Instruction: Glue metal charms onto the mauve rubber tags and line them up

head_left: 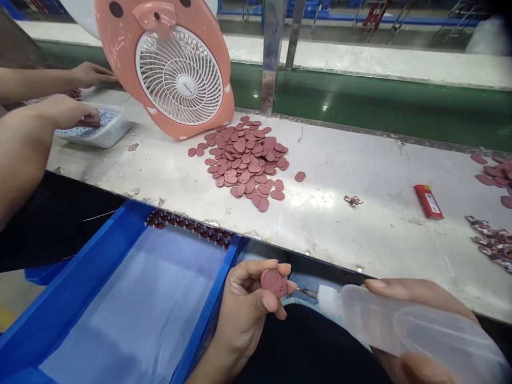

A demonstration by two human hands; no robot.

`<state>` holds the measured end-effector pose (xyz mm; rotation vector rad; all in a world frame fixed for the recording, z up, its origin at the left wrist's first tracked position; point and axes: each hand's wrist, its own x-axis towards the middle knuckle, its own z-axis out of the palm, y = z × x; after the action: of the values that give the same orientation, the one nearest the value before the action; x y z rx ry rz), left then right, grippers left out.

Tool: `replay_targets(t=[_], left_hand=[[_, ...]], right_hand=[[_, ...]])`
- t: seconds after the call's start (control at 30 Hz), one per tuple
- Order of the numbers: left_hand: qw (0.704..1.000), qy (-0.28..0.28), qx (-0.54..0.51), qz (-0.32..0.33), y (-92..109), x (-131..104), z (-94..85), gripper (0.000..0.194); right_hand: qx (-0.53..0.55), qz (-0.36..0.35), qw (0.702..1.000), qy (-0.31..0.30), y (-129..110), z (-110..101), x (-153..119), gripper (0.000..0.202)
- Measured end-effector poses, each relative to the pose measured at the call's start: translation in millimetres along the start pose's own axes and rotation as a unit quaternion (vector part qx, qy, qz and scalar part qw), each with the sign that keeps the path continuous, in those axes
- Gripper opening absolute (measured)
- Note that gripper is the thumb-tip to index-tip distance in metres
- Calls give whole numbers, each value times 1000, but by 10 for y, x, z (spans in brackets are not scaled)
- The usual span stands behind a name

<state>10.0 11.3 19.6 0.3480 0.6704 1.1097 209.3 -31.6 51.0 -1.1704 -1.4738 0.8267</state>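
Observation:
Between the thumb and fingers of my left hand (250, 306) is a reddish-brown oval piece (273, 283) with small holes near one end. My right hand (424, 298) is wrapped round a translucent squeeze bottle (400, 320) lying nearly level. Its white cap (328, 300) carries a thin metal needle tip (307, 292), which points left at the edge of the oval piece; whether they touch I cannot tell. Beyond my hands, a heap of similar oval pieces (244, 154) lies on the white worktable (320, 224).
A pink animal-shaped fan (180, 74) stands behind the heap. Below the table edge is a blue tray (128, 298) with rows of small dark parts (192, 228). A red box (429, 201) and small metal parts (494, 242) lie right. At left, another person's hand (68, 114) reaches into a white tub (108, 130).

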Motion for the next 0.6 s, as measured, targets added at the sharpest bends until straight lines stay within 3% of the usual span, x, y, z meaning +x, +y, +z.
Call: replay_targets(t=[0.13,0.33,0.6], left_hand=[[1000,5,2,-4,-8,-11,-11,39],[1000,4,10,-11,4,-13,21,37],[1000,14,23,-2,2,-7,17,37]], right_hand=[[-31,-10,994,103,30,84,-62,47],[-17,-26,997,68,19,139,15,44],[3,-56,994,97,-9,114,63,39]])
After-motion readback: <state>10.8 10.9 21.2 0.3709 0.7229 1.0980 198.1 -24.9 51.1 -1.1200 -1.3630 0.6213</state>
